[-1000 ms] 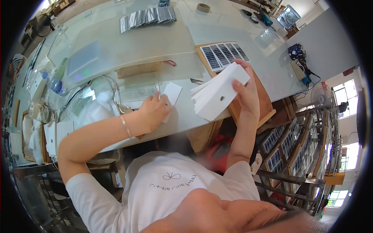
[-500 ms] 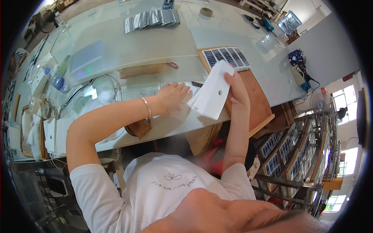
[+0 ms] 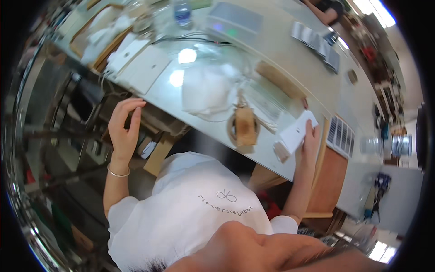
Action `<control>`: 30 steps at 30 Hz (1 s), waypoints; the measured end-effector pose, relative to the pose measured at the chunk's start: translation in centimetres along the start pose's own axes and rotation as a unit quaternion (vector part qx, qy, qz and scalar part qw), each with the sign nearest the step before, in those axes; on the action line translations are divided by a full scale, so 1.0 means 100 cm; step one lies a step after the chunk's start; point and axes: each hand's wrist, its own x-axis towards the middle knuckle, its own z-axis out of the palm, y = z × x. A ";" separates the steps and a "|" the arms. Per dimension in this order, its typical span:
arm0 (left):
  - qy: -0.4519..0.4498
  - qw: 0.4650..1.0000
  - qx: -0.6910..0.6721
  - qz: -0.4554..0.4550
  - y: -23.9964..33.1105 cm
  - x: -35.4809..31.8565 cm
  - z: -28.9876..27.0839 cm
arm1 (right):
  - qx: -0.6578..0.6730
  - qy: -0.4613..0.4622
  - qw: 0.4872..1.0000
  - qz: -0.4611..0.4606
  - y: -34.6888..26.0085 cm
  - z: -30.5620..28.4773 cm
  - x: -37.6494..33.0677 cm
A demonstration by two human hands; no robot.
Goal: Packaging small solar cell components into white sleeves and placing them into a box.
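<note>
My right hand point(image 3: 311, 137) grips a small stack of white sheets point(image 3: 294, 131) above the right front of the table; the top sheet has a small hole. Well to the left, my left hand point(image 3: 124, 124) hangs at the table's front edge, fingers and thumb apart, holding nothing. Just beyond its fingertips lie more white sheets with holes point(image 3: 144, 68). A wooden block with a round piece behind it point(image 3: 246, 128) sits at the front edge between my hands. To the right of the stack, a panel of dark cells point(image 3: 340, 136) rests on a brown board point(image 3: 329, 177).
Behind the block are a crumpled white pile point(image 3: 206, 90) and a long brown block point(image 3: 281, 80). A wooden tray of white material point(image 3: 102, 34) stands far left, near a water bottle point(image 3: 182, 12). Silvery strips point(image 3: 316, 45) lie at the back; another person's arm point(image 3: 319, 12) shows there.
The view has swung to the left. My left hand has left the area beside the stack and moved left to the front edge. My right hand keeps hold of the white sheets.
</note>
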 end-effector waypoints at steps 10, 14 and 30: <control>0.121 0.979 -0.023 -0.165 -0.089 -0.088 -0.007 | -0.087 -0.074 0.987 -0.109 -0.019 0.015 0.035; 0.067 0.997 -0.030 0.037 -0.049 -0.078 0.017 | -0.116 -0.100 0.978 -0.141 0.004 -0.007 0.042; -0.430 0.813 -0.364 0.145 0.192 0.026 0.203 | -0.067 -0.160 0.981 -0.084 -0.032 -0.011 0.013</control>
